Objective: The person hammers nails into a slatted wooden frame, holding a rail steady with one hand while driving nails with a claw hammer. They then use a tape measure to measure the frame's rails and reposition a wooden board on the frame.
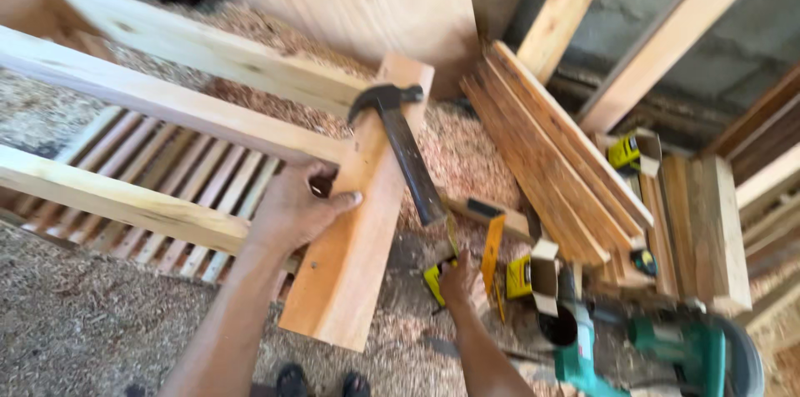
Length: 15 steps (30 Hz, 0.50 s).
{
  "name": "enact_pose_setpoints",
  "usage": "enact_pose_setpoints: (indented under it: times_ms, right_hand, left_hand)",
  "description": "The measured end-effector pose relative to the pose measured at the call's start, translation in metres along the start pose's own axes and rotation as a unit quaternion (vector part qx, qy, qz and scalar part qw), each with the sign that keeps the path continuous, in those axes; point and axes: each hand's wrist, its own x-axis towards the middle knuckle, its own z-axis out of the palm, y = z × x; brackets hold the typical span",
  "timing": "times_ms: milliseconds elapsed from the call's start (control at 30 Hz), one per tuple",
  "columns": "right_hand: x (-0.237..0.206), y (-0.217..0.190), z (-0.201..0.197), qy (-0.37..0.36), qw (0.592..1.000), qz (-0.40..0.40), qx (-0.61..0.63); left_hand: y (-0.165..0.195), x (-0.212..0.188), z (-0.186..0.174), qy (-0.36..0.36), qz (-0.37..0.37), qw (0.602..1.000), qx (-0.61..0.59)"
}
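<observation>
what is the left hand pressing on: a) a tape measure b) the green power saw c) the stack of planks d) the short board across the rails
d: the left hand lies flat on the short board where it crosses the rails, while the right hand holds the hammer over it; the saw and planks lie off to the right, untouched.

Seen from a single head-worn camera, high above and tilted steeply down, close over a wooden frame (167, 97) on a sawdust-strewn floor (75, 322). Facing forward past the left hand (292, 209) and right hand (457, 279), both forearms entering from the bottom edge. Slightly canted and motion-blurred, with stacked boards (550, 155) toward the right edge. No second view to share anything with.
</observation>
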Motion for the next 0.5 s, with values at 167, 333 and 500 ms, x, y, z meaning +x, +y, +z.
enact_pose_setpoints:
  times_ms: [167, 333, 500]
  right_hand:
    - [-0.003, -0.008, -0.019, -0.059, 0.997, 0.038, -0.023]
    - [0.007, -0.008, -0.006, -0.038, 0.997, 0.049, -0.046]
    - [0.011, 0.012, 0.003, -0.003, 0.999, 0.019, 0.026]
  left_hand:
    - [0.001, -0.004, 0.001, 0.037, 0.051, 0.997, -0.034]
    - [0.005, -0.008, 0.001, 0.050, 0.058, 0.997, -0.032]
    - [0.003, -0.008, -0.001, 0.079, 0.095, 0.992, -0.014]
